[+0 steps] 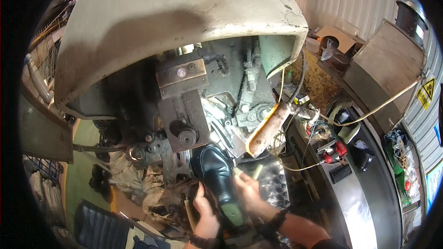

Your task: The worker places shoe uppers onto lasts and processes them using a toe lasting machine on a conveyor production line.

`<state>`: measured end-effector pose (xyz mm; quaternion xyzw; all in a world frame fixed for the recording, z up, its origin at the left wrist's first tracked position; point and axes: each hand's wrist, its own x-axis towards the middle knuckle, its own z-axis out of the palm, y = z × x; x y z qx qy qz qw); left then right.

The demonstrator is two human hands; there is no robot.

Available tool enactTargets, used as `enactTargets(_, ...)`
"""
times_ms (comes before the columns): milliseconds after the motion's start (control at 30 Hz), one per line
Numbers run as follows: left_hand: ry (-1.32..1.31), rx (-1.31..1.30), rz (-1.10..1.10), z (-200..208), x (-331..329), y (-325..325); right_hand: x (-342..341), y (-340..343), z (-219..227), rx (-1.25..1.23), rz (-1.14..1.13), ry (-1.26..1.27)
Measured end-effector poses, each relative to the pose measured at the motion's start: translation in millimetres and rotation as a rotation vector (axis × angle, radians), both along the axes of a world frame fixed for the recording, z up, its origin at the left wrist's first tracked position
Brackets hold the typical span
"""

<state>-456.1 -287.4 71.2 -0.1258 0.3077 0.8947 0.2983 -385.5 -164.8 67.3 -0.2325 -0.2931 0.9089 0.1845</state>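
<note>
A shiny black leather shoe upper on a green last (218, 178) points toe-first up into the metal jaws of a big grimy machine (198, 110). My left hand (205, 214) grips the shoe along its left side near the heel. On the right side, my right hand (247, 189) clasps it, fingers wrapped against the leather. The green heel end of the last (233, 212) faces me between both hands. A black band sits on each wrist.
A large cream hood (175, 14) covers the machine overhead. An orange-wrapped lever handle (267, 129) angles down right of the shoe. A cluttered black bench (360, 175) with a red tool, cables and bags runs along the right. A black seat cushion (97, 226) lies lower left.
</note>
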Motion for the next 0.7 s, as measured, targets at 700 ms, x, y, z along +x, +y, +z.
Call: enactTargets(700,0.036,-0.071,-0.037,2.4,-1.6,4.4,3.9,-1.4,36.3,-0.006,0.042,-0.111)
